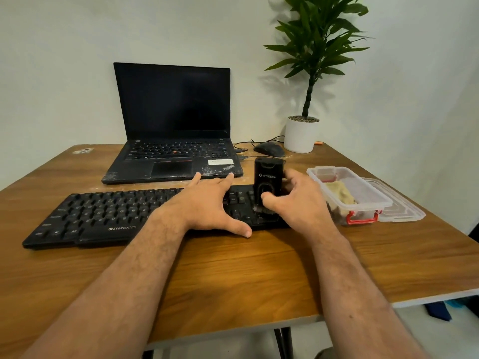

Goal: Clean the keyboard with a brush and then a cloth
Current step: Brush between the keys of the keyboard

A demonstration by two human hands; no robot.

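A black Zebronics keyboard (103, 216) lies across the wooden table (233, 275). My left hand (207, 203) rests flat on its right part, fingers spread and thumb at the front edge. My right hand (295, 200) grips a black brush (268, 177) held upright, its bristles touching the keys at the keyboard's right end. A yellowish cloth (339, 194) sits inside a clear plastic box (375, 200) to the right of the keyboard.
An open black laptop (173, 125) stands behind the keyboard. A black mouse (269, 149) with its cable and a potted plant (302, 134) are at the back right. The box's clear lid (404, 211) lies beside the box near the table's right edge.
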